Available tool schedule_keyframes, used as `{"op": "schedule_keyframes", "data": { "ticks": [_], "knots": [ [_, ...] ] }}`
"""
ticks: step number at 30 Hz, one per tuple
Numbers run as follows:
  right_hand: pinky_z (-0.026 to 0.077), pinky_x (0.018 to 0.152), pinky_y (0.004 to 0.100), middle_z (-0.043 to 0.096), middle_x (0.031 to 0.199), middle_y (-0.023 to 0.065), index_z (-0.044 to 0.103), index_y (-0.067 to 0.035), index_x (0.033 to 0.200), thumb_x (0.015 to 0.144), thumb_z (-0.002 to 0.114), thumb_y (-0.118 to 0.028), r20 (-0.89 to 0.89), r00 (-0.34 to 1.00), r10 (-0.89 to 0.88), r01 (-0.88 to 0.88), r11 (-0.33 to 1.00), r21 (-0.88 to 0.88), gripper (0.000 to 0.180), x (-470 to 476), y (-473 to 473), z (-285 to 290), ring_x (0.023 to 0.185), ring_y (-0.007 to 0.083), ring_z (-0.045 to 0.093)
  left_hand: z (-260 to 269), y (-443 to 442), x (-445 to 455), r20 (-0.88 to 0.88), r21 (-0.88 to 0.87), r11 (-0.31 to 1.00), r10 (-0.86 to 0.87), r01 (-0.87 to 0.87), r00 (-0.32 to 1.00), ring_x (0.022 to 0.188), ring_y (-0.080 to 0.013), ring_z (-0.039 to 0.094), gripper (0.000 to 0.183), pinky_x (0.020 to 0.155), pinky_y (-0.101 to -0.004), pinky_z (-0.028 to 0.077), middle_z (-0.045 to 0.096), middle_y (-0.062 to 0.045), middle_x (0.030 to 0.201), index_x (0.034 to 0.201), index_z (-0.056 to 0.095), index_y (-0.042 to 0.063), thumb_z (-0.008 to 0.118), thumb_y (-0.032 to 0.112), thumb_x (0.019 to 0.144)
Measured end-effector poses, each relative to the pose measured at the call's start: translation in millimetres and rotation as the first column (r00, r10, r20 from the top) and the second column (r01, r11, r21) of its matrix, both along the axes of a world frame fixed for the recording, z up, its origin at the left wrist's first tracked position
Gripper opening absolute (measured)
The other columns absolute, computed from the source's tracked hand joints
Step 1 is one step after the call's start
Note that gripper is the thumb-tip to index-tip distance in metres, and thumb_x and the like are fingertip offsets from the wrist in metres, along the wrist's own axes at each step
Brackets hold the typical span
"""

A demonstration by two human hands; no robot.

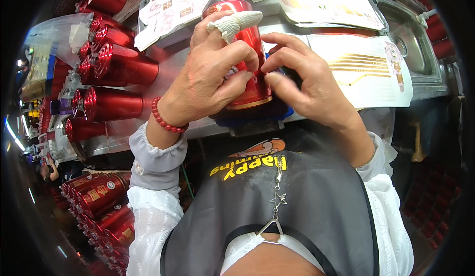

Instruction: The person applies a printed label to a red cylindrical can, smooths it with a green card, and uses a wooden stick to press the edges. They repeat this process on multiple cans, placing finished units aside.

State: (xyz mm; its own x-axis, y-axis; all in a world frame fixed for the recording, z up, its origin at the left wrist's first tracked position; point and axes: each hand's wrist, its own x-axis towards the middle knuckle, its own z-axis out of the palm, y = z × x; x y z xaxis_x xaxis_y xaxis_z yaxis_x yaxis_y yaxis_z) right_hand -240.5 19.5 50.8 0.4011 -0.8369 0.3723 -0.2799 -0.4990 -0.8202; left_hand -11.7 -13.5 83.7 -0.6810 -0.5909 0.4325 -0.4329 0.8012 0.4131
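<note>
A glossy red bottle (243, 94) with a gold band near its lower end lies before me on a dark blue cloth pad (256, 117). My left hand (219, 72) rests over it, with thumb and forefinger pressed to its side. A white ribbed cloth cover (237, 23) sheathes one of the left fingers. At the bottle's right side is my right hand (308, 79), its thumb and forefinger tips close together at the bottle's edge. Whether those tips pinch something thin is hard to see. Part of the bottle's printed front is hidden by my fingers.
Printed paper sheets (178, 10) cover the back of the metal bench. Another sheet with gold stripes (362, 75) lies to the right, beside a steel sink (413, 42). Several plain red bottles (126, 66) lie at left; decorated ones (98, 194) are stacked below. A person is far left.
</note>
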Motion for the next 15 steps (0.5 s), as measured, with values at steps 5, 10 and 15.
{"op": "schedule_keyframes", "data": {
  "ticks": [5,10,15],
  "knots": [
    [0.051,0.063,0.0254,0.056,0.125,0.0147,0.065,-0.001,0.089,0.088,0.074,-0.009,-0.113,0.989,-0.092,0.082,0.992,-0.094,0.013,19.1,-0.5,6.8,0.085,0.0169,0.062,-8.6,4.0,5.5,-0.109,0.030,0.999,0.027,-0.024,0.994,0.129,-0.0390,0.045,0.019,0.115,-0.0478,0.027,0.059,-0.018,0.132,0.099,0.067,0.011,0.067,0.007,0.080],
    [0.051,0.061,0.0252,0.057,0.121,0.0120,0.065,-0.001,0.090,0.089,0.070,-0.005,-0.132,0.986,-0.105,0.095,0.992,-0.084,0.007,25.2,3.1,12.7,0.087,0.0154,0.063,-23.2,17.9,14.3,-0.256,0.145,0.978,0.183,-0.150,0.949,0.128,-0.0340,0.049,0.025,0.113,-0.0412,0.032,0.060,-0.017,0.133,0.110,0.069,0.009,0.068,0.010,0.086],
    [0.051,0.063,0.0243,0.057,0.118,0.0109,0.064,0.000,0.091,0.089,0.068,-0.003,-0.159,0.982,-0.105,0.093,0.993,-0.078,0.005,29.7,4.2,24.8,0.089,0.0142,0.062,-66.1,35.0,20.3,-0.578,0.343,0.927,0.337,-0.154,0.743,0.130,-0.0305,0.048,0.034,0.113,-0.0398,0.034,0.056,-0.017,0.142,0.124,0.064,0.006,0.068,0.013,0.091]
  ]
}}
